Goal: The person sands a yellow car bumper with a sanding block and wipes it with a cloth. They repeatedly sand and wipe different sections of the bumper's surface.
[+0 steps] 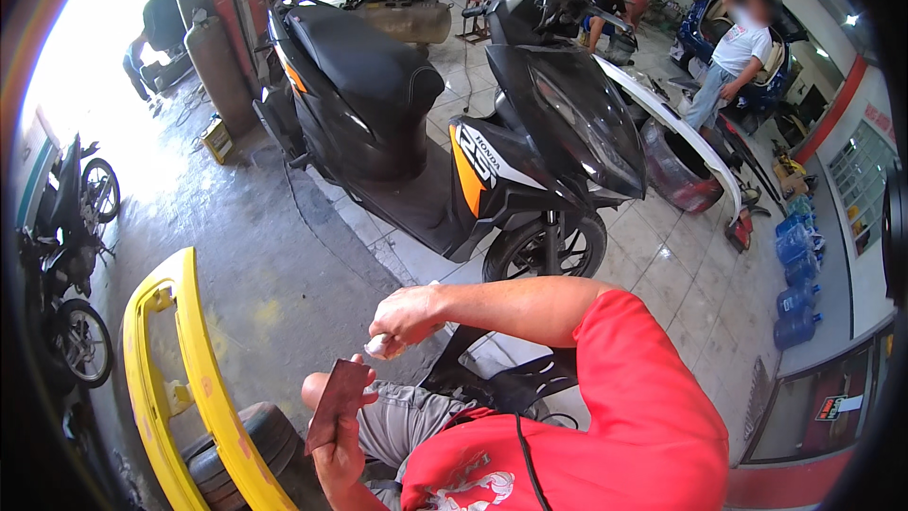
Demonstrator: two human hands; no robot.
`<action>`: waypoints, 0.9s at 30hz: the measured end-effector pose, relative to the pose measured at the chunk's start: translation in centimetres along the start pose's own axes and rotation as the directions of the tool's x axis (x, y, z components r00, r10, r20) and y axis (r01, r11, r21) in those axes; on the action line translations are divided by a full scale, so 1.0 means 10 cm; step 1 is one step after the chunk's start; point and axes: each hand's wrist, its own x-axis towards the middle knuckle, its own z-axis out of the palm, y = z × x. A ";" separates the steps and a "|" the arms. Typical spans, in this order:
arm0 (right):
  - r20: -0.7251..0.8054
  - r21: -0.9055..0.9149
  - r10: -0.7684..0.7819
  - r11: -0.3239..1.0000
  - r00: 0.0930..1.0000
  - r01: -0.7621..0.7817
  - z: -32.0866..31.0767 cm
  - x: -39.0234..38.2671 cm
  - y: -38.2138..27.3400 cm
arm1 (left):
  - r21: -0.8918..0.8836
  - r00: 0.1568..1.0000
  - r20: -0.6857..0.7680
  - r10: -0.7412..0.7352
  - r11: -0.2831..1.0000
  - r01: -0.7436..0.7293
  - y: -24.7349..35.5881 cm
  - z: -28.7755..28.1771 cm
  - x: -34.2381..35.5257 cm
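Observation:
My left hand [342, 459] grips a flat, reddish-brown rectangular piece [337, 405], held tilted in front of my knee, with fingertips showing at its right edge. Close above it, my right hand [409, 312] is closed around a small white object [380, 347]; its kind is hard to make out, and most of it is hidden by the fingers. The white object's lower end points toward the flat piece, and a small gap seems to lie between them. To the left of my hands stands a yellow vehicle bumper [203, 374] with dull, patchy spots.
A black scooter [397, 142] with orange panels stands just ahead. Behind the bumper lies a tire [270, 435]. Another motorcycle [80, 341] is at far left, gas cylinders [216, 71] behind. Blue water jugs [797, 298] line the right wall. A person [738, 52] stands at back right.

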 end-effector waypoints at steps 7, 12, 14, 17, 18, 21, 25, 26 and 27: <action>0.035 0.144 0.032 0.989 0.999 -0.037 -0.05 -0.03 0.01 | 0.034 0.996 0.089 0.005 0.999 -0.008 0.01 0.09 0.10; 0.028 0.103 -0.013 0.995 1.000 0.010 -0.10 -0.10 -0.07 | 0.042 0.999 0.033 0.020 0.999 -0.021 -0.03 0.10 0.12; 0.028 0.073 0.007 0.997 1.000 -0.009 -0.09 -0.09 -0.07 | -0.001 1.000 -0.004 -0.004 1.000 0.004 -0.03 0.07 0.10; 0.019 0.085 -0.013 0.996 1.000 0.011 -0.07 -0.05 -0.04 | 0.002 1.000 -0.010 0.010 1.000 -0.010 0.00 0.04 0.09; 0.036 0.076 0.005 0.997 0.999 -0.008 -0.05 -0.04 -0.04 | -0.005 1.000 -0.008 0.001 1.000 -0.001 0.02 0.03 0.08; 0.058 0.073 0.007 0.997 0.998 -0.012 -0.05 -0.03 -0.04 | 0.018 1.000 -0.012 -0.008 1.000 0.008 0.05 0.01 0.08; 0.068 0.063 0.030 0.997 0.997 -0.034 -0.07 -0.06 -0.08 | 0.142 1.000 0.026 0.005 0.990 -0.008 0.05 0.00 0.08; 0.060 0.053 0.022 0.998 0.998 -0.025 -0.08 -0.06 -0.09 | 0.157 0.999 0.030 0.015 0.987 -0.020 0.05 -0.01 0.07; 0.051 0.050 0.011 0.999 0.999 -0.014 -0.09 -0.07 -0.09 | 0.167 0.998 0.055 0.011 0.986 -0.020 0.06 -0.01 0.07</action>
